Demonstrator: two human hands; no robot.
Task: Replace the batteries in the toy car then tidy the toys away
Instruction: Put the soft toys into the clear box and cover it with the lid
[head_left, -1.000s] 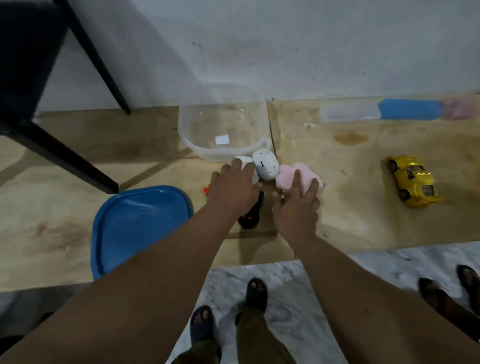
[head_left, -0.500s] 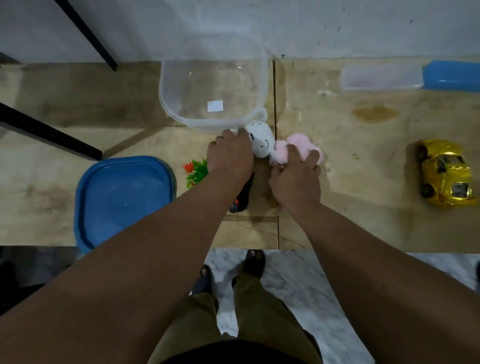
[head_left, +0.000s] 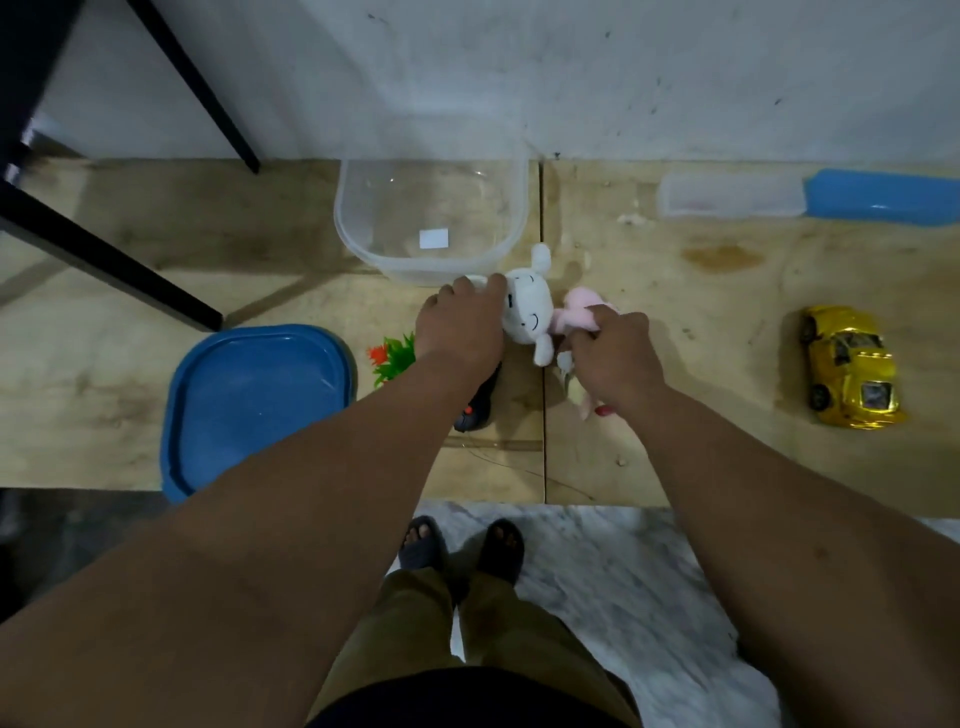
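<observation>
The left hand (head_left: 460, 327) lay over the white plush toy (head_left: 530, 306), its fingers (head_left: 493, 283) curled round the toy's left side and gripping it. The right hand (head_left: 615, 353) pinched the pink plush toy (head_left: 576, 312), fingers closed on the soft fabric, with more pink showing below the wrist. Both toys touched each other, just in front of the clear plastic tub (head_left: 363, 244), which stood open on the wooden bench (head_left: 675, 447) against the wall. A small white label (head_left: 434, 239) sat on the tub's floor; no writing on it could be read. The tub's blue lid (head_left: 254, 400) lay flat to the left, near the bench's front edge. Between lid and left hand stood a small green and red plastic plant (head_left: 392, 358). A dark object (head_left: 475, 410) lay partly hidden under the left forearm. The yellow toy car (head_left: 849, 369) rested well apart on the right, on its wheels. No brand was legible on it. A long clear box with a blue end (head_left: 805, 195) lay near the wall.
</observation>
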